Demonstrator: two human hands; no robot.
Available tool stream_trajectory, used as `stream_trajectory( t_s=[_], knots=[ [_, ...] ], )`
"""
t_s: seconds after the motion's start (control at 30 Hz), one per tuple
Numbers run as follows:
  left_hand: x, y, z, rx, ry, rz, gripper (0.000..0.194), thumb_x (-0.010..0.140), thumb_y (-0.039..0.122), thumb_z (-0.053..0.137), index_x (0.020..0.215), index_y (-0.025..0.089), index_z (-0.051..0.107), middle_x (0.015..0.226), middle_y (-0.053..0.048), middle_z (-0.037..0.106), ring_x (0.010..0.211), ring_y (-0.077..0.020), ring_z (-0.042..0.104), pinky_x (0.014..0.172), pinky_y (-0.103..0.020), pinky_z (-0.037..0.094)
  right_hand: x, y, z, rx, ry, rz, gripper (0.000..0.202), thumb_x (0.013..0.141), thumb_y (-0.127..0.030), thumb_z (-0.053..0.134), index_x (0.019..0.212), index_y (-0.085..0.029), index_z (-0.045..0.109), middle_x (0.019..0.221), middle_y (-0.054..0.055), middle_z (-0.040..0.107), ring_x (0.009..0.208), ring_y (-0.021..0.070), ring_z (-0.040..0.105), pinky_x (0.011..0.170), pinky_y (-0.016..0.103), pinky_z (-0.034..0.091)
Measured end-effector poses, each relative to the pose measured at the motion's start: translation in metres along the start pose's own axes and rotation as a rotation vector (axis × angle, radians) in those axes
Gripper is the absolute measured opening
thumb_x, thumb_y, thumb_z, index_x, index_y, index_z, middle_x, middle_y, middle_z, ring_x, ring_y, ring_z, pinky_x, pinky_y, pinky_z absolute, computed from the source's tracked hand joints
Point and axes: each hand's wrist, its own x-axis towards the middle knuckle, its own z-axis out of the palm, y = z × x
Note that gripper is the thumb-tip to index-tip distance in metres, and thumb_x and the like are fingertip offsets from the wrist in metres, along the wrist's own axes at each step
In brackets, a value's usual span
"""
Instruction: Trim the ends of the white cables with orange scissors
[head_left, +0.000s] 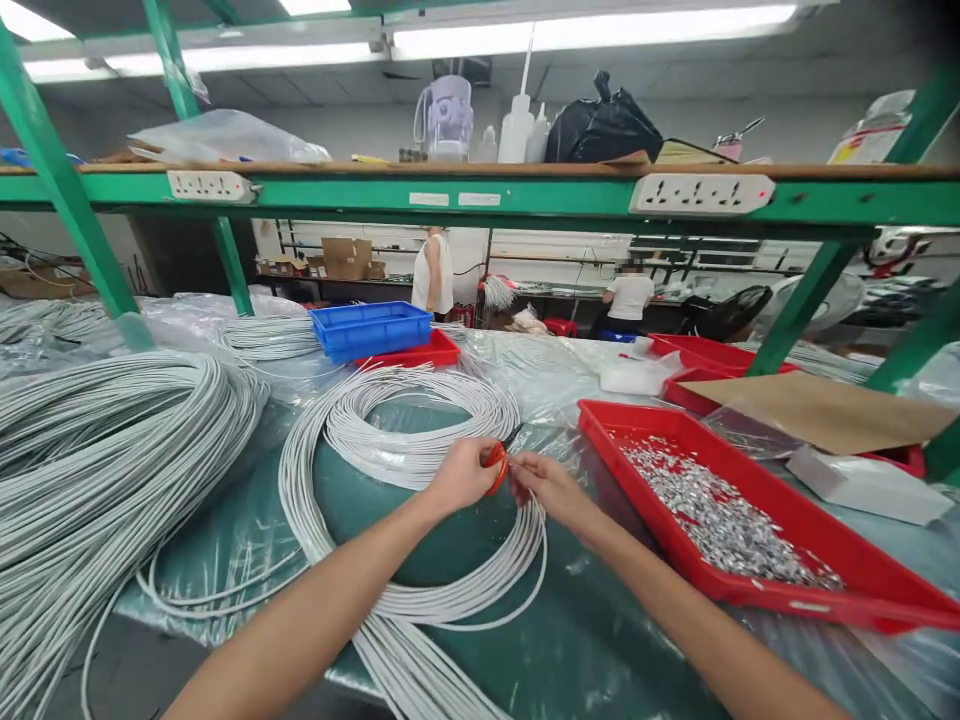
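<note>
My left hand (465, 475) is closed around the orange handles of a small pair of scissors (496, 466), whose dark blades point up and to the right. Close beside it, my right hand (547, 487) pinches the end of a white cable (541, 560); the fingertips partly hide that end. Both hands meet over the right side of a coiled bundle of white cables (300, 480) on the green table. Within that bundle lies a smaller, tighter coil (397, 455). Loose cable lengths run from the bundle toward the front edge.
A red tray (885, 590) of small shiny metal pieces stands at right. Larger cable coils (135, 430) fill the left. Behind are a blue bin (371, 330) and a red tray (439, 350). A green shelf beam (525, 195) crosses overhead. Two people are in the background.
</note>
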Motion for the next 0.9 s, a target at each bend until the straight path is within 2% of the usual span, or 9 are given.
stream_trajectory(
  t_s=[0.1, 0.2, 0.27, 0.43, 0.57, 0.7, 0.8, 0.9],
  knots=[
    [0.002, 0.0, -0.003, 0.054, 0.033, -0.009, 0.019, 0.077, 0.025, 0.057, 0.062, 0.015, 0.053, 0.055, 0.003, 0.049, 0.054, -0.0094, 0.041, 0.051, -0.021, 0.031, 0.002, 0.001, 0.008, 0.086, 0.0, 0.034, 0.044, 0.079, -0.063, 0.053, 0.072, -0.021, 0.045, 0.053, -0.01, 0.031, 0.039, 0.0059, 0.028, 0.041, 0.023, 0.036],
    [0.0, -0.002, -0.002, 0.11, -0.001, -0.04, 0.022, 0.08, 0.028, 0.055, 0.063, 0.015, 0.053, 0.056, 0.003, 0.047, 0.054, -0.0091, 0.038, 0.052, -0.021, 0.03, -0.01, 0.008, 0.012, 0.178, 0.064, 0.072, 0.04, 0.081, -0.06, 0.054, 0.078, -0.021, 0.048, 0.051, -0.012, 0.022, 0.038, 0.0046, 0.015, 0.034, 0.018, 0.019],
    [-0.002, -0.002, -0.001, 0.147, -0.038, -0.056, 0.025, 0.082, 0.032, 0.055, 0.063, 0.015, 0.053, 0.056, 0.004, 0.044, 0.054, -0.009, 0.036, 0.052, -0.022, 0.029, -0.018, 0.011, 0.011, 0.218, 0.14, 0.066, 0.038, 0.082, -0.058, 0.056, 0.08, -0.02, 0.051, 0.049, -0.012, 0.021, 0.037, 0.0048, 0.016, 0.034, 0.018, 0.015],
    [-0.002, -0.004, -0.001, 0.325, -0.03, -0.085, 0.038, 0.085, 0.042, 0.055, 0.058, 0.018, 0.042, 0.054, 0.005, 0.033, 0.052, -0.0084, 0.029, 0.05, -0.023, 0.023, -0.018, 0.013, -0.001, 0.203, 0.303, -0.052, 0.036, 0.085, -0.056, 0.055, 0.079, -0.02, 0.055, 0.047, -0.011, 0.021, 0.036, 0.0061, 0.019, 0.035, 0.02, 0.018],
    [-0.003, -0.002, 0.001, 0.326, -0.044, -0.134, 0.041, 0.086, 0.045, 0.054, 0.058, 0.018, 0.04, 0.053, 0.005, 0.032, 0.051, -0.0082, 0.027, 0.049, -0.023, 0.021, -0.018, 0.013, -0.006, 0.164, 0.288, -0.105, 0.034, 0.088, -0.053, 0.053, 0.081, -0.02, 0.056, 0.05, -0.01, 0.023, 0.039, 0.0065, 0.02, 0.037, 0.02, 0.018],
    [-0.006, 0.004, 0.002, 0.283, -0.148, -0.148, 0.04, 0.082, 0.045, 0.06, 0.057, 0.017, 0.044, 0.053, 0.005, 0.034, 0.052, -0.0084, 0.03, 0.048, -0.023, 0.021, -0.02, 0.01, -0.005, 0.245, 0.28, -0.125, 0.035, 0.087, -0.054, 0.056, 0.085, -0.019, 0.058, 0.052, -0.01, 0.023, 0.04, 0.0063, 0.019, 0.038, 0.021, 0.02],
    [-0.007, 0.008, 0.003, 0.248, -0.215, -0.163, 0.04, 0.08, 0.047, 0.063, 0.058, 0.016, 0.05, 0.053, 0.004, 0.041, 0.051, -0.0085, 0.033, 0.048, -0.023, 0.023, -0.02, 0.007, -0.004, 0.305, 0.258, -0.118, 0.038, 0.084, -0.057, 0.059, 0.081, -0.019, 0.057, 0.052, -0.01, 0.023, 0.04, 0.0058, 0.019, 0.037, 0.021, 0.021],
    [-0.007, 0.01, 0.003, 0.198, -0.215, -0.187, 0.04, 0.08, 0.048, 0.062, 0.06, 0.016, 0.051, 0.054, 0.003, 0.043, 0.05, -0.0082, 0.035, 0.047, -0.023, 0.023, -0.021, 0.005, -0.004, 0.337, 0.243, -0.107, 0.039, 0.083, -0.056, 0.06, 0.077, -0.018, 0.055, 0.052, -0.01, 0.023, 0.041, 0.0054, 0.019, 0.037, 0.02, 0.02]
  ],
)
